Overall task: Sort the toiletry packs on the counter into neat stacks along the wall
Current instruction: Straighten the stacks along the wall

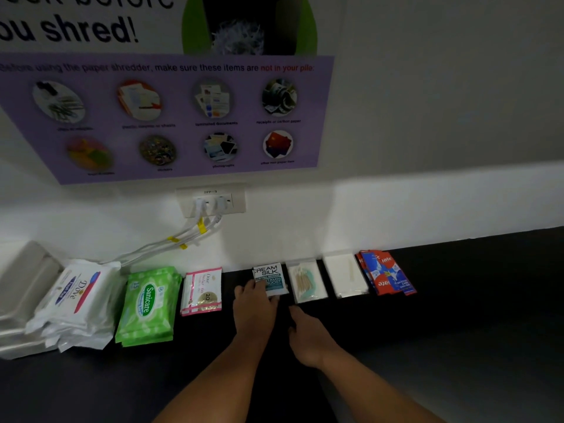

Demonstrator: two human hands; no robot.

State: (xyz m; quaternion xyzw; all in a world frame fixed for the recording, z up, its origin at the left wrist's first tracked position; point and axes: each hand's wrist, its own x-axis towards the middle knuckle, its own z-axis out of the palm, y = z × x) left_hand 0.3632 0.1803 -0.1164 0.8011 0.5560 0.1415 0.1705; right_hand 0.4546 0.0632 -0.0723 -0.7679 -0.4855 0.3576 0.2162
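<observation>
Toiletry packs lie in a row along the wall on the black counter [457, 315]. From the left: a white Dove wipes stack [76, 300], a green Sanicare wipes stack [148, 306], pink-edged Dove sachets [202, 290], a Cream Silk sachet stack [270, 277], a clear cotton-bud pack [306, 282], a white pack [345, 274] and red-blue toothpaste sachets [386, 271]. My left hand [254, 309] rests on the near edge of the Cream Silk stack, fingers over it. My right hand [308, 334] hovers just to its right, fingers loosely curled, holding nothing.
A grey tray-like container [21, 300] stands at the far left. White cables [171, 242] run from a wall socket [213, 201] down behind the wipes. A purple shredder poster [171, 117] hangs above. Bare counter stretches to the right and front.
</observation>
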